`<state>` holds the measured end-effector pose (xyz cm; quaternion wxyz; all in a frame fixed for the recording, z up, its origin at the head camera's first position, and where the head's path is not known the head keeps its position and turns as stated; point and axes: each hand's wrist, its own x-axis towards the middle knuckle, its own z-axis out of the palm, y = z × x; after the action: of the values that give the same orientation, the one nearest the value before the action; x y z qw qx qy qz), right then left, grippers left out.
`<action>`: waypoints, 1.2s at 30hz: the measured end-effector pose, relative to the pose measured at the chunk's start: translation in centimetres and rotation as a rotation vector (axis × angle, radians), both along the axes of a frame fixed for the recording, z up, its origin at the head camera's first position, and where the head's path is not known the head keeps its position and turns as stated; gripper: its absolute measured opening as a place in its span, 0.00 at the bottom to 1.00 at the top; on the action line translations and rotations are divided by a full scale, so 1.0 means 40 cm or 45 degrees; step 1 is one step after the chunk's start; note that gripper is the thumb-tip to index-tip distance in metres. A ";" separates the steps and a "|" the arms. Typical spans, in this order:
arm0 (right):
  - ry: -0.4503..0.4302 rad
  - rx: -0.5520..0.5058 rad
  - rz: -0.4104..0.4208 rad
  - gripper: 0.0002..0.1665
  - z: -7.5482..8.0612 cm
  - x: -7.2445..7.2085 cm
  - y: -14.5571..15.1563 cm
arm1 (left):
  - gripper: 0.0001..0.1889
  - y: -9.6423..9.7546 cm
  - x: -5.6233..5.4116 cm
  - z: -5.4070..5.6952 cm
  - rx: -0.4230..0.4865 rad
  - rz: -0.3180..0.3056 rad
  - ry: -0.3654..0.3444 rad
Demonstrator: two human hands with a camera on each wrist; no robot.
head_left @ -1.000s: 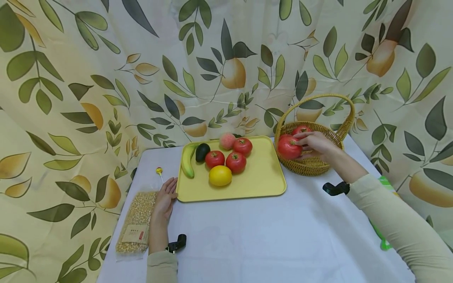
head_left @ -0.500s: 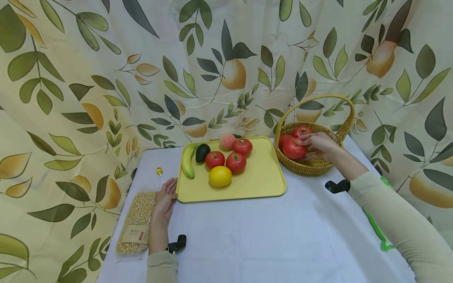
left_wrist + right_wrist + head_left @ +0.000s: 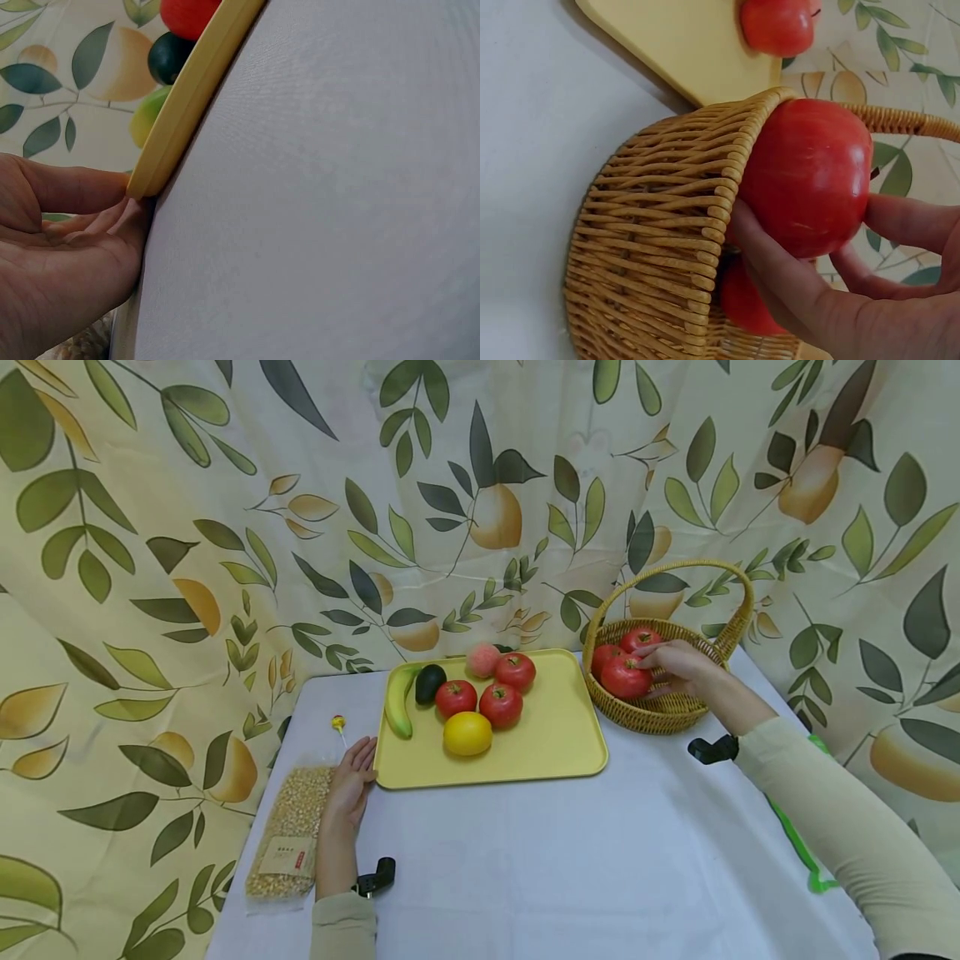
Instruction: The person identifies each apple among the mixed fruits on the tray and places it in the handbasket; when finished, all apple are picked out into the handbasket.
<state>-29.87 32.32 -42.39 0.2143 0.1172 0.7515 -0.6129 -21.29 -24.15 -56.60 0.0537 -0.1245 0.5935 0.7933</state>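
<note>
A red apple (image 3: 624, 677) is gripped by my right hand (image 3: 678, 667) inside the near left part of the wicker basket (image 3: 656, 720). In the right wrist view, thumb and fingers are around this apple (image 3: 806, 180), close to the basket's rim (image 3: 731, 180). Two more red apples lie beside and behind it in the basket. My left hand (image 3: 350, 781) pinches the front left corner of the yellow tray (image 3: 551, 739); in the left wrist view one digit lies on the tray's rim (image 3: 180, 112) and other fingers are underneath.
On the tray are a banana (image 3: 397, 706), a dark avocado (image 3: 430, 684), a lemon (image 3: 467, 734), a peach (image 3: 482, 659) and three red apples. Left of it lie a lollipop (image 3: 338, 722) and a bag of corn kernels (image 3: 292, 818). Something green (image 3: 798, 843) lies partly under the right sleeve.
My right hand has brought the apple from over the basket's left rim slightly rightward into the basket, mostly before the middle frame. The left hand and tray stay put.
</note>
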 end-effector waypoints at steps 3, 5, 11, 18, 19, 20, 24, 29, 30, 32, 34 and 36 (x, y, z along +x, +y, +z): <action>-0.002 0.018 0.004 0.37 -0.006 -0.001 0.001 | 0.42 0.000 0.000 -0.001 0.002 0.005 -0.005; -0.007 0.029 0.005 0.37 -0.012 -0.005 0.001 | 0.42 0.001 0.001 -0.001 0.006 0.009 -0.001; 0.002 0.071 -0.001 0.35 -0.031 -0.019 -0.007 | 0.42 0.003 0.002 0.001 0.014 0.017 0.001; 0.012 0.100 -0.006 0.37 -0.040 -0.031 -0.021 | 0.42 0.001 0.002 0.002 0.000 0.006 0.006; 0.009 0.105 -0.003 0.37 -0.041 -0.032 -0.022 | 0.42 0.001 0.002 0.002 -0.003 0.005 0.004; 0.005 0.107 -0.002 0.37 -0.043 -0.033 -0.023 | 0.42 0.001 0.002 0.001 -0.004 0.005 0.004; -0.003 0.115 0.005 0.37 -0.054 -0.038 -0.025 | 0.42 0.002 0.002 0.002 -0.002 -0.003 0.011; 0.024 0.167 0.003 0.34 -0.072 -0.042 -0.024 | 0.42 0.002 0.004 0.003 0.001 -0.010 0.025; 0.031 0.182 0.000 0.33 -0.075 -0.043 -0.024 | 0.42 0.002 0.005 0.003 -0.003 -0.012 0.026; 0.044 0.197 -0.004 0.32 -0.082 -0.043 -0.025 | 0.42 0.002 0.005 0.003 -0.004 -0.009 0.023; 0.051 0.191 -0.011 0.32 -0.088 -0.042 -0.026 | 0.42 0.002 0.005 0.003 -0.007 -0.010 0.022; 0.059 0.176 -0.020 0.32 -0.096 -0.042 -0.025 | 0.42 0.002 0.005 0.004 -0.013 -0.008 0.016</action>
<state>-31.54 31.31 -46.21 0.1835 0.1234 0.7958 -0.5638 -21.09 -24.07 -56.42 0.0518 -0.1182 0.5982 0.7909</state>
